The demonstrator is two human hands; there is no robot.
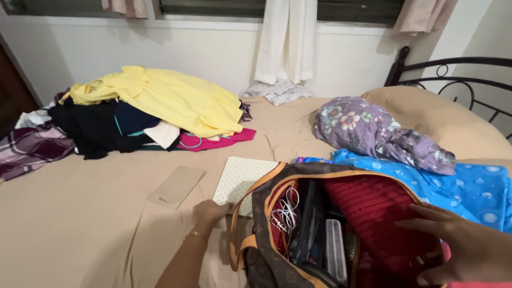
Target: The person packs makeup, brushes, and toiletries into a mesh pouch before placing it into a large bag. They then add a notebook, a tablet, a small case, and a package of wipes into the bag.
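Nearest, an open brown bag (277, 224) with tan trim, standing on the bed (80, 224) with its mouth spread wide, so the red lining and the contents show: a coil of white cable (287, 213), a clear flat case (336, 248), dark items packed upright between them. Right hand (453, 240) resting on the bag's far rim, fingers spread and loosely open, pressing the side outward, apparently to keep the mouth open; nothing gripped inside it. Left hand (209, 212) just beside the bag's left edge, fingers curled down onto the corner of a white dotted notebook (240, 178); pinched or merely touched, cannot tell.

Slightly further, a flat tan envelope (177, 185) lying apart on the sheet, left of the notebook. To the right, a blue patterned cloth (469, 186) spread behind the bag, with a crumpled purple floral cloth (373, 130) on top of it, against a beige pillow (442, 117).

Further left, a loose heap of clothes (106, 128), black and pink, with a yellow garment (170, 98) draped over the top, unfolded. Beyond, a white curtain (285, 40) hanging against the wall, and a dark metal headboard (453, 69) at right.
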